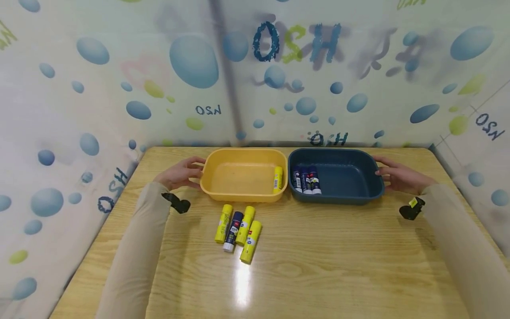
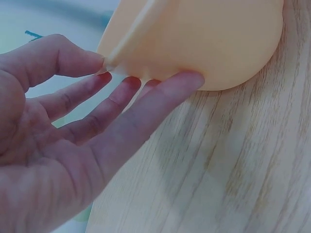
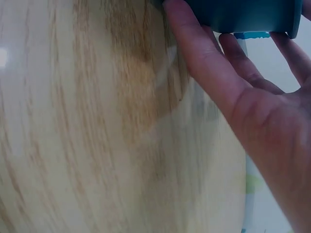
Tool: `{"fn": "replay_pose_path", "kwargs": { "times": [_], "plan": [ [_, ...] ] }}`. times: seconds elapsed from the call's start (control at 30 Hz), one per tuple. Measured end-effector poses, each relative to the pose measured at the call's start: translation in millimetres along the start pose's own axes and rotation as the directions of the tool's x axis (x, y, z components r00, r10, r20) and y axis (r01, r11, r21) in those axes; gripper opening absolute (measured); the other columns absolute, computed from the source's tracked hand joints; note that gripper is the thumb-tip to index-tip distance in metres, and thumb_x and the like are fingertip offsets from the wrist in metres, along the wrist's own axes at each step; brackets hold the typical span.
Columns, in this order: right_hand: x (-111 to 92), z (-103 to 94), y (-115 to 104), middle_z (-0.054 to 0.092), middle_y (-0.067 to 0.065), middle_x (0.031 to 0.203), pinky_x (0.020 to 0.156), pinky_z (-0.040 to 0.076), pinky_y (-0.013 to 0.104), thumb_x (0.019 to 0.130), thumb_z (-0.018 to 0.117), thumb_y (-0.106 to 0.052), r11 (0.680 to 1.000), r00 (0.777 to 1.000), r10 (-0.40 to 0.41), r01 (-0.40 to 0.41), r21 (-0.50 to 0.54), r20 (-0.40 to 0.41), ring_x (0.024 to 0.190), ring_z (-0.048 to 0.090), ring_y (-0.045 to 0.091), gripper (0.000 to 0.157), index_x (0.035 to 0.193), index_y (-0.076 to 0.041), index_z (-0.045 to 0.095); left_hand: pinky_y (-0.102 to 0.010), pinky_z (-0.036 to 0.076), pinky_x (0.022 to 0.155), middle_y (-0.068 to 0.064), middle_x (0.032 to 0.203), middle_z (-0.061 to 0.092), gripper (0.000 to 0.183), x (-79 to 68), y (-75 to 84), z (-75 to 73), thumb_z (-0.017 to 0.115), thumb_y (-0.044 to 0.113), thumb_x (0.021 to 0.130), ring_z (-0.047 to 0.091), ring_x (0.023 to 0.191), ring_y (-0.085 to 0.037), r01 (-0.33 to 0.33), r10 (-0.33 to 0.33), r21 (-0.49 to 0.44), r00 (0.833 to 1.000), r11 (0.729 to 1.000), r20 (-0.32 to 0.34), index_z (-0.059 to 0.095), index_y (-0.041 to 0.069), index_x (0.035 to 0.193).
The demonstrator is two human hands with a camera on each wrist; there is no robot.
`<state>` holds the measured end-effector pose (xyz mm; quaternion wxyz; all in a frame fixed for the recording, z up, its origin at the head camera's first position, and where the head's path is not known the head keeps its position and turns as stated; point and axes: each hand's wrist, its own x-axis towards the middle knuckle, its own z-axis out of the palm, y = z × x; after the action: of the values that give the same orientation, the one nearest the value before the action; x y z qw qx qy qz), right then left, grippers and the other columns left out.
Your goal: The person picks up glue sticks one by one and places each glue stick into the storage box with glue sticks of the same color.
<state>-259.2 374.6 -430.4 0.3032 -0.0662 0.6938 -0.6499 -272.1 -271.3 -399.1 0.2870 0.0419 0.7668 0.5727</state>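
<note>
A yellow plastic bin and a dark blue bin stand side by side, their inner ends touching. My left hand touches the yellow bin's outer end with fairly straight fingers; in the left wrist view the fingertips meet its wall. At the opposite end, my right hand touches the blue bin with extended fingers, also seen against its wall in the right wrist view. One yellow glue stick lies in the yellow bin. Three dark blue glue sticks lie in the blue bin's left end.
In front of the yellow bin, three yellow glue sticks and one dark blue glue stick lie on the wooden table. A patterned curtain hangs behind the table and along its sides.
</note>
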Motion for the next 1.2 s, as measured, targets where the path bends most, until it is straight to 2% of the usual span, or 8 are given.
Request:
{"fn": "replay_pose_path", "kwargs": {
  "times": [0.2,0.43,0.67,0.83,0.97,1.2],
  "plan": [
    [-2,2.4,2,0.039,-0.010,0.128,0.078,0.054,0.040,0.104,0.041,-0.010,0.999,0.999,-0.044,0.044,-0.013,0.011,0.106,0.058,0.010,0.049,0.145,-0.029,0.022,-0.049,0.051,0.089,-0.030,0.147,0.026,0.058,-2.5,0.4,0.5,0.049,-0.001,0.097,0.047,0.118,-0.039,0.005,-0.005,-0.008,1.000,1.000,-0.004,0.021,-0.001,0.148],
    [-1,2.0,4,0.052,-0.010,0.124,0.077,0.055,0.042,0.104,0.039,-0.006,0.997,0.996,-0.077,0.077,0.007,0.038,0.104,0.061,0.016,0.049,0.145,-0.026,0.023,-0.049,0.048,0.092,-0.029,0.140,0.036,0.055,-7.3,3.9,4.7,0.049,0.004,0.099,0.048,0.118,-0.036,0.020,-0.019,0.036,1.000,0.999,-0.022,0.024,-0.001,0.147],
    [0,2.5,2,0.046,-0.011,0.125,0.080,0.054,0.042,0.104,0.039,-0.010,0.998,0.999,-0.037,0.039,-0.057,0.028,0.105,0.060,0.013,0.060,0.153,-0.015,0.005,-0.049,0.047,0.094,-0.026,0.134,0.040,0.048,-17.0,6.3,1.7,0.045,0.013,0.103,0.049,0.118,-0.038,0.036,-0.035,0.123,0.999,0.992,-0.003,0.027,-0.004,0.144],
    [1,1.4,2,0.043,-0.011,0.126,0.081,0.054,0.042,0.104,0.038,-0.011,0.997,1.000,-0.020,0.022,-0.075,0.024,0.105,0.059,0.011,0.065,0.154,-0.009,-0.004,-0.049,0.048,0.093,-0.029,0.139,0.034,0.049,-28.3,6.8,-2.0,0.046,0.013,0.102,0.045,0.121,-0.044,0.073,-0.071,0.231,0.997,0.970,-0.017,0.026,-0.006,0.143],
    [1,1.6,2,0.041,-0.009,0.127,0.081,0.054,0.042,0.104,0.039,-0.012,0.997,1.000,-0.017,0.019,-0.079,0.024,0.105,0.059,0.011,0.065,0.154,-0.009,-0.004,-0.048,0.049,0.092,-0.032,0.138,0.036,0.051,-37.8,5.4,-3.5,0.048,0.016,0.102,0.044,0.120,-0.046,0.087,-0.090,0.302,0.996,0.949,-0.005,0.027,-0.006,0.143],
    [1,-0.5,-1,0.046,-0.013,0.123,0.080,0.054,0.043,0.104,0.039,-0.012,0.995,0.999,-0.016,0.019,-0.097,0.030,0.104,0.060,0.012,0.067,0.153,-0.005,-0.006,-0.049,0.050,0.090,-0.032,0.133,0.042,0.048,-53.6,14.2,17.4,0.049,0.015,0.100,0.048,0.117,-0.044,0.077,-0.108,0.440,0.993,0.895,0.046,0.032,-0.004,0.140]
  ]
}}
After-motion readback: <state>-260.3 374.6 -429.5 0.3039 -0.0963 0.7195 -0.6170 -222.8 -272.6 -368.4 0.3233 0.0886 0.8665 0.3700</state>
